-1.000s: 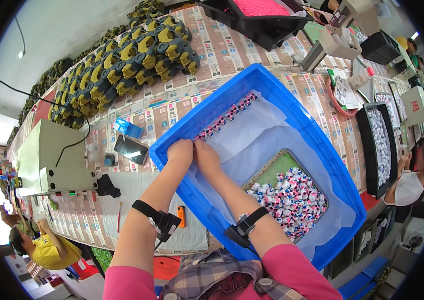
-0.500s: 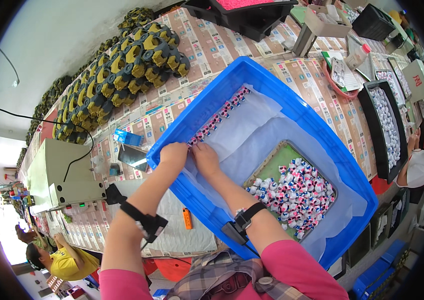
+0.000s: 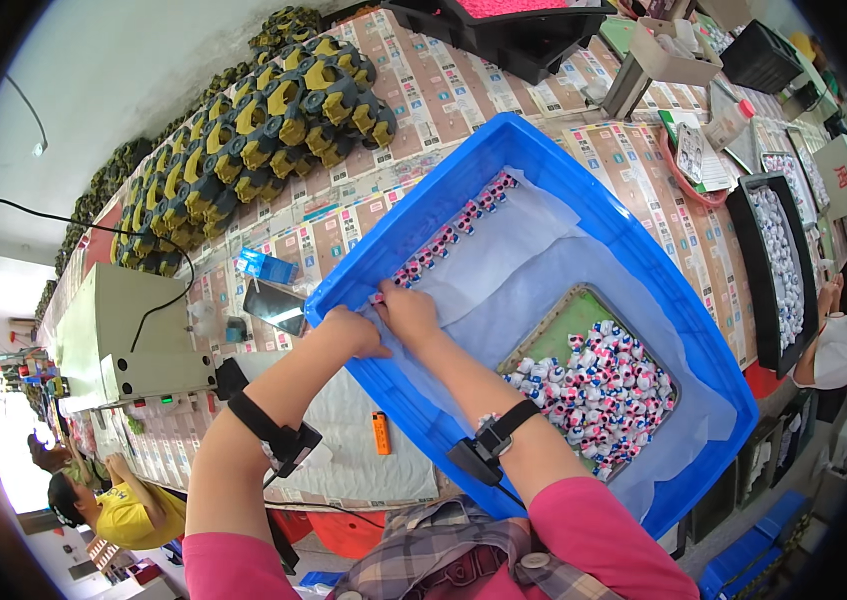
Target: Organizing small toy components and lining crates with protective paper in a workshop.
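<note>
Inside a large blue plastic bin (image 3: 634, 215) lined with white sheet, a row of small white, pink and dark painted figures (image 3: 441, 242) runs along the far left wall. At the near end of that row, my right hand (image 3: 409, 313) pinches one small figure (image 3: 378, 297), partly covered by its fingers. Close beside it, over the bin's left corner, my left hand (image 3: 352, 332) is bent with its fingers curled together; whatever they hold is hidden. A green-bottomed tray (image 3: 566, 312) in the bin carries a heap of similar loose figures (image 3: 604, 395).
Stacked dark and yellow parts (image 3: 264, 130) stand along the wall. Left of the bin are a phone (image 3: 275, 307), a pale green machine (image 3: 134, 335) and an orange lighter (image 3: 381, 433). A black tray (image 3: 774, 270) of white pieces lies right. Other people sit left and right.
My left hand has drawn back from the row's end toward the near side, its fingers now pointing right. My right hand stays at the row's end. The whole view has shifted slightly.
</note>
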The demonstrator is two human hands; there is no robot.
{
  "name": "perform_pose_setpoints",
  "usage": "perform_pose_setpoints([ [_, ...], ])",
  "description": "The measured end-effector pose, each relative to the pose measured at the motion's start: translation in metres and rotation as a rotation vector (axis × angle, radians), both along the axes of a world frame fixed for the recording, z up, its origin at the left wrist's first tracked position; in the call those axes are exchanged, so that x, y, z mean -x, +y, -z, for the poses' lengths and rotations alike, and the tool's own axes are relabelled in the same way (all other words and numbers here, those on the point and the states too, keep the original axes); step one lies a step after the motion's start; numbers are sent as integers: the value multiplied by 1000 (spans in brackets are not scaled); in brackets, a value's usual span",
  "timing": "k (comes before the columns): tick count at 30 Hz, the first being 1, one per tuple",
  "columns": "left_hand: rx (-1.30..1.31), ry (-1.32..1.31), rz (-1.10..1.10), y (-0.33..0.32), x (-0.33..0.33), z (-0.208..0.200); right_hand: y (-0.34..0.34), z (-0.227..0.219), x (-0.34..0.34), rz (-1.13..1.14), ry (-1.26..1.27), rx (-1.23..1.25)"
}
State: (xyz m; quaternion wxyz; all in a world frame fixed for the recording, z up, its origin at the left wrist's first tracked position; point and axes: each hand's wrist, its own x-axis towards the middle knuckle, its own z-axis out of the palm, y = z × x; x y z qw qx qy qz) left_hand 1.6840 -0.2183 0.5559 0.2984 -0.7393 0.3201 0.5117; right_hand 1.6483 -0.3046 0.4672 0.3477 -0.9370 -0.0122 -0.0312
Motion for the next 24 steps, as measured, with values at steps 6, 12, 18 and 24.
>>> perform_pose_setpoints([
  [6, 17, -110, -73, 0, 9, 26, 5, 15, -2, -108, 41, 52],
  [12, 128, -154, -43, -5, 11, 32, -17, 0, 13, 114, 49, -82],
  [18, 81, -13, -28, -6, -7, 23, -158, -49, 53, 122, 40, -224],
  [24, 153, -130, -43, 6, -2, 38, -226, -60, 114, 5, 222, 582],
])
